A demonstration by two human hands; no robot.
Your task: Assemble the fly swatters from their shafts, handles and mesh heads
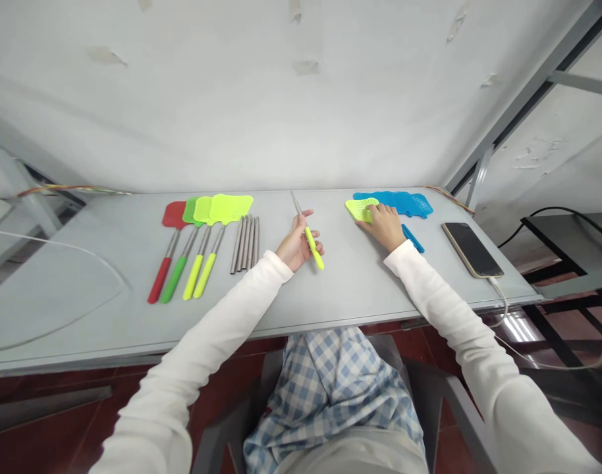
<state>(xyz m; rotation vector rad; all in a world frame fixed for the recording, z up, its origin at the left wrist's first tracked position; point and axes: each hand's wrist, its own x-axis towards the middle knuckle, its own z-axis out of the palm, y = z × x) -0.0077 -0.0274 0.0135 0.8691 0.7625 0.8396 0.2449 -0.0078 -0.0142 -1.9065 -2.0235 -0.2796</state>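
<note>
My left hand (294, 246) is closed around a metal rod with a yellow handle (315, 250), held at a tilt over the middle of the table. At the right, the fingers of my right hand (386, 225) grip a yellow fly swatter head (357, 209) by its right side, covering part of it. Just behind that hand lie overlapping blue swatter heads (413, 205). A blue handle (413, 239) rests beside my right wrist, partly hidden. Several bare metal tubes (245, 245) lie side by side to the left of my left hand.
Several whole fly swatters, among them a red one (165, 270) and a green one (177, 270), lie in a row at the left of the grey table (108, 322). A phone (471, 250) with a white cable lies at the right. A wall stands behind.
</note>
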